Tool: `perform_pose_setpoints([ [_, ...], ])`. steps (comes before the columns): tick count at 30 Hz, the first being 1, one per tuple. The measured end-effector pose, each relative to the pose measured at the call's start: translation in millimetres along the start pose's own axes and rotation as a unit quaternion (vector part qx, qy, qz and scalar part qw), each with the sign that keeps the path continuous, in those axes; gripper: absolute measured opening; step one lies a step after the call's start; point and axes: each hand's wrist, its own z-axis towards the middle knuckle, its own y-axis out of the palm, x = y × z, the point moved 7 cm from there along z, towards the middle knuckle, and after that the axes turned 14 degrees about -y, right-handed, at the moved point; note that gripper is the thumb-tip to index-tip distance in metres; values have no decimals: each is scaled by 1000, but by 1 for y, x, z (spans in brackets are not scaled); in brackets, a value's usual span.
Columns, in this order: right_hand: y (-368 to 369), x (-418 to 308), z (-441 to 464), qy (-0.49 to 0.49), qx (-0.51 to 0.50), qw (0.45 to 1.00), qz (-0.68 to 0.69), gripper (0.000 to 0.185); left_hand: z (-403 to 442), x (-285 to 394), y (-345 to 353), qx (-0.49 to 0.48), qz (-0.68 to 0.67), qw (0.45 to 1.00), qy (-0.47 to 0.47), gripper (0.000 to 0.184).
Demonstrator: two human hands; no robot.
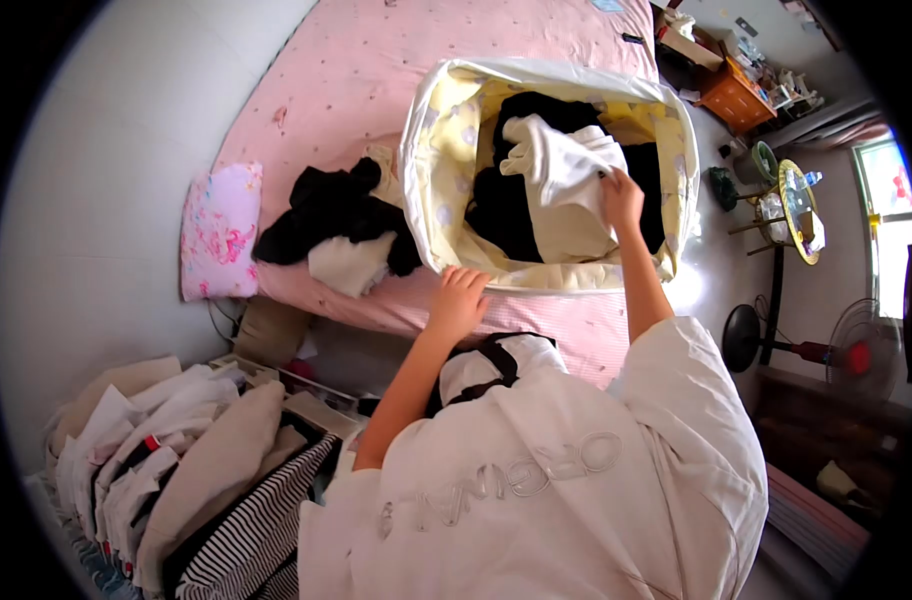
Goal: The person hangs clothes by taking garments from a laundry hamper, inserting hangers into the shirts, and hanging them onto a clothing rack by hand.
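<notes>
A large fabric basket [549, 278] with a white rim and yellow patterned lining stands on the pink bed [356, 60]. Inside it lie black clothes [506, 215] and a white garment [566, 190]. My right hand [622, 198] is inside the basket, its fingers closed on the right edge of the white garment. My left hand [460, 300] rests on the near left corner of the basket's rim, fingers spread and holding nothing. Left of the basket, black clothes [326, 215] and a cream cloth [351, 262] lie in a pile on the bed.
A pink pillow [222, 232] lies at the bed's left edge by the wall. Hanging clothes [211, 470] fill the lower left. At right are a fan [858, 357], a small round table [800, 212] and a wooden cabinet [736, 97].
</notes>
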Motion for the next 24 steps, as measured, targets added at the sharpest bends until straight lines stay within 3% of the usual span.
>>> perform_pose_setpoints([
  [5,-22,13,16,70,160,961,215,21,-2,4,-1,16,-4,1000,5,36],
  [9,-21,-29,-2,111,223,909,333,15,-2,1,-13,25,-121,992,-36,54],
  [11,-7,-64,-13,69,156,926,338,12,-6,-3,-32,107,-189,974,-67,63],
  [14,15,-121,-39,39,38,986,159,27,-11,-14,-66,205,-225,946,-112,72],
  [17,38,-170,-73,-17,-84,978,189,26,-12,-18,-100,279,-194,932,-128,82],
  [19,47,-197,-92,-127,-137,961,202,26,-13,-13,-113,279,-142,944,-102,85],
  [20,42,-217,-99,-227,-131,947,185,24,-14,-13,-115,264,-106,954,-90,87],
  [24,44,-237,-125,-297,-192,915,195,27,-18,-7,-97,89,94,987,-92,94],
])
